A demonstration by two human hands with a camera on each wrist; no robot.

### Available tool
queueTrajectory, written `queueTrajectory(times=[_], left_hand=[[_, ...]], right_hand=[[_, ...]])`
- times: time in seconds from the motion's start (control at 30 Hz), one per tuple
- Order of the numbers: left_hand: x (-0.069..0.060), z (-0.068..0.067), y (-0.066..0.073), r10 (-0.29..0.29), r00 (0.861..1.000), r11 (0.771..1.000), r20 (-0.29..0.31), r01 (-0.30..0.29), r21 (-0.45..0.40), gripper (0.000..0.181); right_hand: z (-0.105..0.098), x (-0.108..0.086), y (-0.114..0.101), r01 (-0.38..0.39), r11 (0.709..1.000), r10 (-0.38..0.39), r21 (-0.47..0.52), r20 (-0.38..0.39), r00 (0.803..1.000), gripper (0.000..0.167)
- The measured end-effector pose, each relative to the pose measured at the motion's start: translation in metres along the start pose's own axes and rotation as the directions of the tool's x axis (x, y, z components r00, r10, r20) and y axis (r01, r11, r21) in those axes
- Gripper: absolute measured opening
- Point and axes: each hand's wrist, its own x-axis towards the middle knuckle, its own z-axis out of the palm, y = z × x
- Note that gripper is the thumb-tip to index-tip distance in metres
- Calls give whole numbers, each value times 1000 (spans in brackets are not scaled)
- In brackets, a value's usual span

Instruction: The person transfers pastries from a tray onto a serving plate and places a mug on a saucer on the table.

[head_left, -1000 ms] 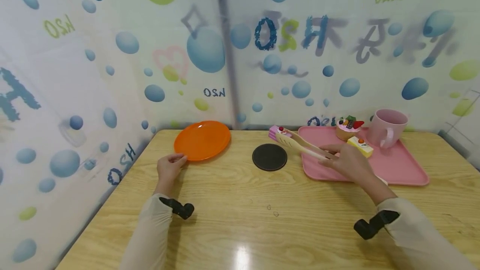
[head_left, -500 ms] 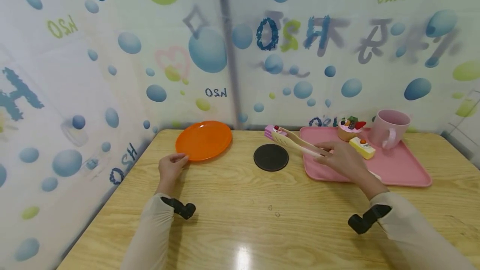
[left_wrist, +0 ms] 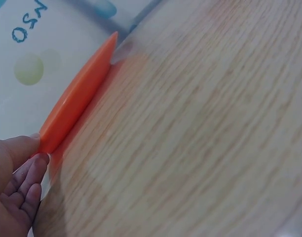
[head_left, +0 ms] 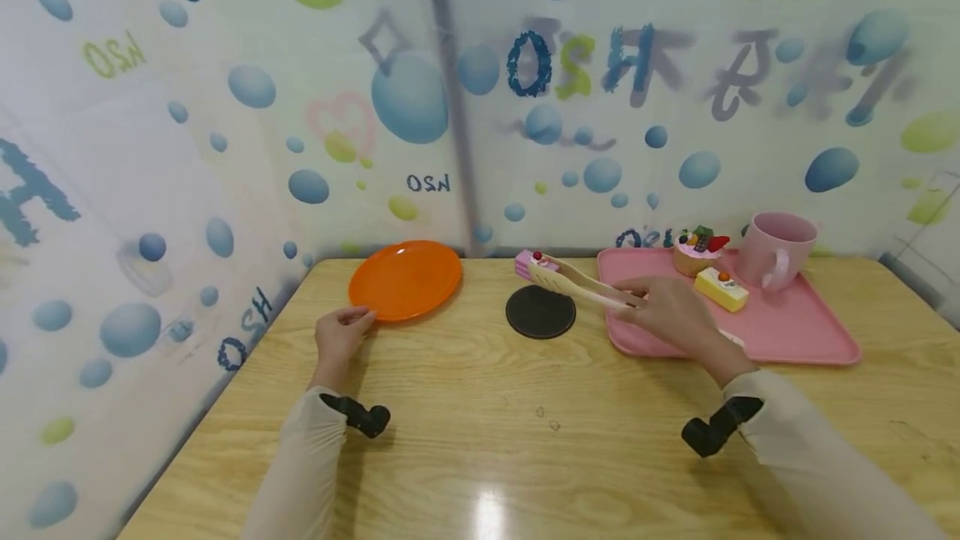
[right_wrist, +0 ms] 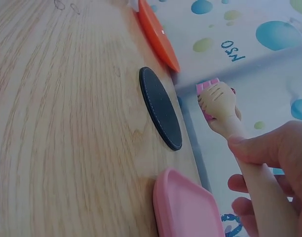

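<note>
My left hand (head_left: 342,340) pinches the near-left rim of the orange plate (head_left: 406,280) between thumb and fingertips; the left wrist view shows the thumb on top of the plate (left_wrist: 74,101). In my right hand (head_left: 671,315) are beige tongs (head_left: 592,287), gripped along their arms. Their tips clamp a small purple-pink cake piece (head_left: 527,264) with a red berry on top, held over the back edge of the black round coaster (head_left: 540,312). In the right wrist view the cake (right_wrist: 206,87) is largely covered by the tongs' slotted end (right_wrist: 219,101).
A pink tray (head_left: 787,332) at the right holds a pink mug (head_left: 776,248), a fruit-topped cupcake (head_left: 696,255) and a yellow cake piece (head_left: 722,289). A patterned sheet (head_left: 495,148) stands behind the wooden table (head_left: 480,407).
The right hand, with tongs and cake, has moved left, away from the tray and over the coaster's back edge. My left hand has stayed on the plate's rim.
</note>
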Motion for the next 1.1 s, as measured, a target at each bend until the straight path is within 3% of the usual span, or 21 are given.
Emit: queueTrajectory(times=[0.4,0.7,1.1], left_hand=[[-1,-4,2,1,1000,1000,4,-1,26,30],[1,1,2,28,1000,999,-11,-28,41,29],[-1,0,2,11,1000,998,-18,-10,59,29]], right_hand=[[13,10,-15,4,997,-5,72,24,1000,41],[22,17,-25,-21,998,17,67,58,998,41],[33,24,-35,21,997,-27,75,83,996,43]])
